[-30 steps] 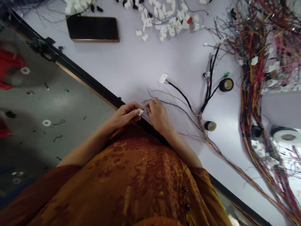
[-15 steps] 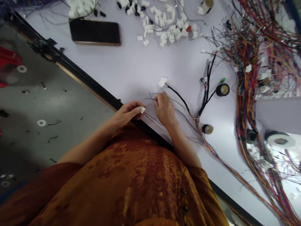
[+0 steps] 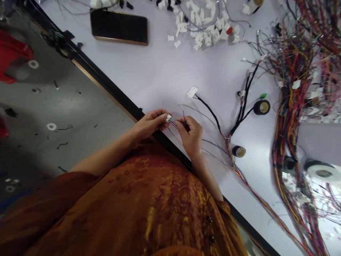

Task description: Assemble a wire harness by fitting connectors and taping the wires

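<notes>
Between the thumb and fingers of my left hand [image 3: 152, 122] is a small white connector [image 3: 168, 117], held just past the table's near edge. Thin wires run from it to the right. My right hand [image 3: 191, 134] pinches a thin wire close beside the connector; its tip lies at the connector's wire side, but I cannot tell whether it is inside. A bluish wire end sticks up by the right fingers. Beyond the hands lies a larger white connector [image 3: 192, 92] on a black-taped branch [image 3: 210, 110] of the same wire harness [image 3: 230, 153]. A loose pale wire [image 3: 198, 110] curves nearby.
A phone [image 3: 119, 27] and a heap of white connectors [image 3: 205, 28] lie at the far side. Black tape rolls [image 3: 261, 107] stand by the harness. Thick wire bundles [image 3: 283, 124] cover the right. The table's black edge [image 3: 112, 83] runs diagonally.
My right hand has come down from the loose wire ends to the connector, now pinching a wire there. My left hand still holds the connector. The whole view has shifted slightly.
</notes>
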